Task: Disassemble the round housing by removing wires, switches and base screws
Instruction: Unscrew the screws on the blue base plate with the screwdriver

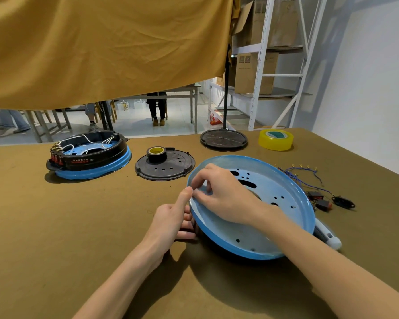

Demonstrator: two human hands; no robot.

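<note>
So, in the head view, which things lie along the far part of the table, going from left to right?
Black and blue housing with white wires → black perforated plate with the black tape roll on it → round black stand base → yellow tape roll.

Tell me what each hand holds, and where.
Both hands hold the round blue housing pan at its near-left rim: left hand outside, right hand pinching the edge.
</note>
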